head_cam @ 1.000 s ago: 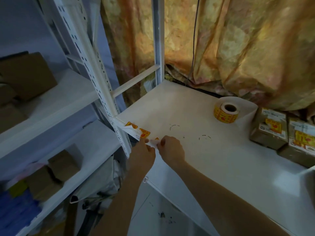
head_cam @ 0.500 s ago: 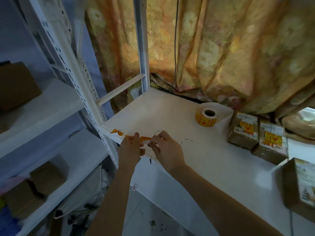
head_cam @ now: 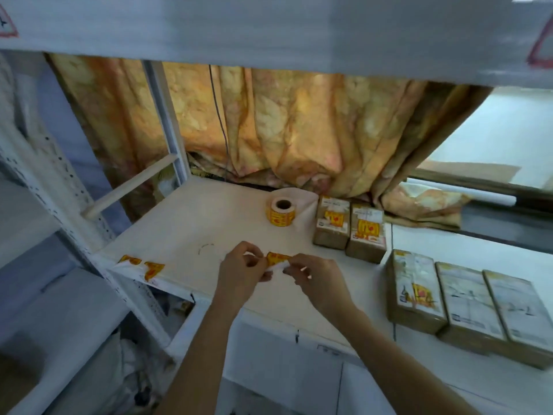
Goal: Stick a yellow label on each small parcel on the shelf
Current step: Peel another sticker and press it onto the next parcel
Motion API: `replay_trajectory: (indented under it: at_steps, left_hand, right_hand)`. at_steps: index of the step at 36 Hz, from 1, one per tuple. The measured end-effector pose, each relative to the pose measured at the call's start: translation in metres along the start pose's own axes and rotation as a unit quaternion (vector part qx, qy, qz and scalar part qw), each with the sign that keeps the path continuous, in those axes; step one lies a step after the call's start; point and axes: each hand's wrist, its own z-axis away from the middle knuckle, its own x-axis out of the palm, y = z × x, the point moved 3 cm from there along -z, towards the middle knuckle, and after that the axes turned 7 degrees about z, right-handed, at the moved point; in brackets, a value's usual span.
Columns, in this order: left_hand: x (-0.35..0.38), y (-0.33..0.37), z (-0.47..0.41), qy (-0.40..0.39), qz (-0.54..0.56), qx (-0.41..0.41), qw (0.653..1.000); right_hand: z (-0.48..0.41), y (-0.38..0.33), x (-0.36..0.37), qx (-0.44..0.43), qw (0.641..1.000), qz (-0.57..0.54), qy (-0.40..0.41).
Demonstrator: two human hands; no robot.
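Both hands meet above the front of the white shelf. My left hand and my right hand pinch the two ends of one yellow label with its white backing. Two more yellow labels on a backing strip lie at the shelf's front left corner. The label roll stands at the back. Two small brown parcels beside the roll each carry a yellow label. At the right lie three more parcels; the left one bears a yellow label, the other two show none.
A patterned orange curtain hangs behind the shelf. An upper shelf board spans the top of the view. White perforated uprights stand at the left, with lower shelves beyond them holding boxes and bags.
My hands have lifted one label off the strip at the shelf's corner and carried it right. The view has swung right, and three more parcels have come into sight.
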Motion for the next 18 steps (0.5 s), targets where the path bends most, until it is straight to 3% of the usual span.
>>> replay_trajectory:
  at_steps: [18]
  left_hand:
    - [0.154, 0.026, 0.032, -0.180, -0.030, 0.052, 0.982]
  right_hand:
    - [0.079, 0.097, -0.099, 0.188, 0.982, -0.015, 0.023]
